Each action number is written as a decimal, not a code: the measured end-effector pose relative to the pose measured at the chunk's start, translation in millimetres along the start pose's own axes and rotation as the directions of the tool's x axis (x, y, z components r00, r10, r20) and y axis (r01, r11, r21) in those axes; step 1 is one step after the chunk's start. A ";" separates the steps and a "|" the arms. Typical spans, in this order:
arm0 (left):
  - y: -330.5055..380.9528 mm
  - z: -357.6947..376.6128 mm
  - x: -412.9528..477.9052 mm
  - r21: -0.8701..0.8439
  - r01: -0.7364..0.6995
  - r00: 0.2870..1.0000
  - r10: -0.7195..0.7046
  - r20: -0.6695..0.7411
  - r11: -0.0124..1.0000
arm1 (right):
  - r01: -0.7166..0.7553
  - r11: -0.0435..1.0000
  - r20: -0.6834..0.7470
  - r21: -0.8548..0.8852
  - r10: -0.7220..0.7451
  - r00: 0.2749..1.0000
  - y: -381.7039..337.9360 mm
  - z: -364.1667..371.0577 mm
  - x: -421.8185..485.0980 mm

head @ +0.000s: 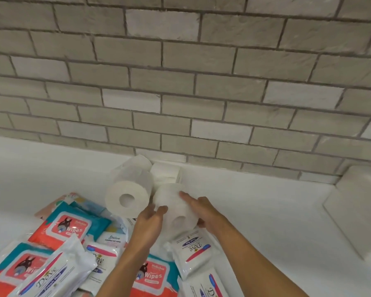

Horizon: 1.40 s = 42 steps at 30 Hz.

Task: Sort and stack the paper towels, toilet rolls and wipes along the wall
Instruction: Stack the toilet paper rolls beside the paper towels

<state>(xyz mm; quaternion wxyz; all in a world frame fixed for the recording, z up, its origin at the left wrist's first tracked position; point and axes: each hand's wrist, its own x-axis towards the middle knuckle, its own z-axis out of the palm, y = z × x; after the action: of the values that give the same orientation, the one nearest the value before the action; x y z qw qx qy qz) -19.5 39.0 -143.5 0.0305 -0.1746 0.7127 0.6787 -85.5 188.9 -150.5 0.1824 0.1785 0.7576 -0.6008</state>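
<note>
Both my hands hold one white toilet roll [175,207], its core hole facing me. My left hand [149,219] grips its left side and my right hand [198,210] its right side and top. To its left a stack of toilet rolls [128,194] stands against the brick wall [180,82]. Behind the held roll a white paper towel pack [166,174] rests at the wall's foot. Wipes packs lie in a loose heap near me: red and teal packs [69,226] at the left, white Dove packs [192,251] at the centre and right.
The white surface [266,211] runs along the brick wall. A raised white block [356,211] stands at the far right by the wall. More wipes packs [45,275] crowd the lower left corner.
</note>
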 end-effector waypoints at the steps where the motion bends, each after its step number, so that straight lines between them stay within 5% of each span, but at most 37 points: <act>1: -1.0 -0.4 1.7 -0.002 0.007 1.000 -0.007 0.012 1.000 | -0.002 1.000 0.013 -0.012 0.003 1.000 -1.3 1.9 -1.1; 8: -3.5 -1.1 0.7 -0.081 -0.003 1.000 0.005 0.030 0.997 | 0.081 0.995 -0.004 -0.062 -0.082 0.997 8.4 1.0 -2.4; 16: 2.2 -9.7 -0.8 -0.196 -0.038 0.996 0.052 0.066 0.980 | 0.231 0.962 -0.143 0.143 -0.211 0.967 14.8 -10.4 -38.0; 24: 13.5 -24.9 3.6 -0.212 -0.028 0.984 0.064 0.165 0.977 | 0.331 0.910 -0.074 0.249 -0.323 0.943 0.3 4.8 -86.0; 28: 18.8 -34.4 2.7 -0.272 -0.017 0.960 0.091 0.265 0.962 | 0.369 0.911 -0.008 0.186 -0.374 0.927 0.8 18.8 -98.0; 33: 20.2 -53.4 3.3 -0.204 -0.081 0.977 0.118 0.178 0.976 | 0.387 0.911 0.089 0.140 -0.401 0.912 2.4 39.1 -100.2; 38: 18.7 -85.1 4.9 -0.291 -0.104 0.984 0.141 0.109 0.951 | 0.306 0.951 0.201 0.045 -0.308 0.930 -15.8 48.3 -100.1; 42: 26.3 -121.6 2.3 -0.346 -0.122 0.981 0.166 0.101 0.930 | 0.247 0.969 0.141 -0.018 -0.242 0.960 -39.7 54.8 -74.7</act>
<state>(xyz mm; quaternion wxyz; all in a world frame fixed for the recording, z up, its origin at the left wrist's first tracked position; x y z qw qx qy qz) -5.7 -80.0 -109.6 -0.0040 -0.0805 0.5928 0.8013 -36.6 123.2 -91.8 0.1620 0.0385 0.7698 -0.6161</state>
